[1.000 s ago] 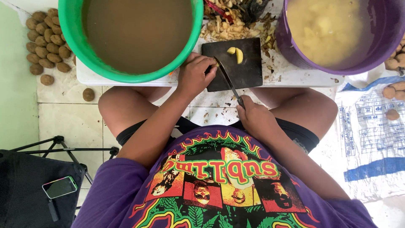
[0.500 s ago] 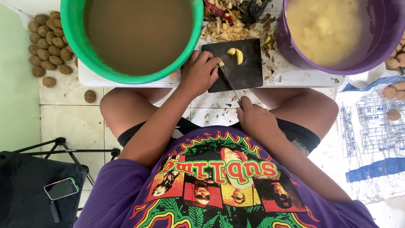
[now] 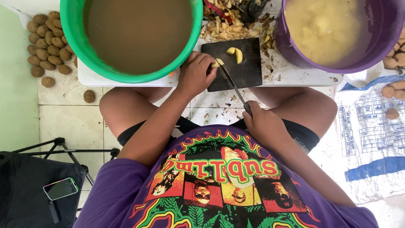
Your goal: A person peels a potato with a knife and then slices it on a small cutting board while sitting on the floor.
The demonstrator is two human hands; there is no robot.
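A yellow potato piece (image 3: 218, 63) is pinned on the black board (image 3: 249, 69) by the curled left hand (image 3: 195, 75), while the knife (image 3: 234, 86) is gripped by the closed right hand (image 3: 263, 126), 2 slices (image 3: 235, 53) lying beyond.

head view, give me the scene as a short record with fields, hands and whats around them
left hand: pins a peeled yellow potato piece on the black cutting board
right hand: grips the knife, blade angled toward that piece
on the board: two cut yellow slices
behind the board: heap of peelings
green tub: murky brown water
purple tub: pale potato chunks in water
floor, left: unpeeled potatoes
lower left: phone
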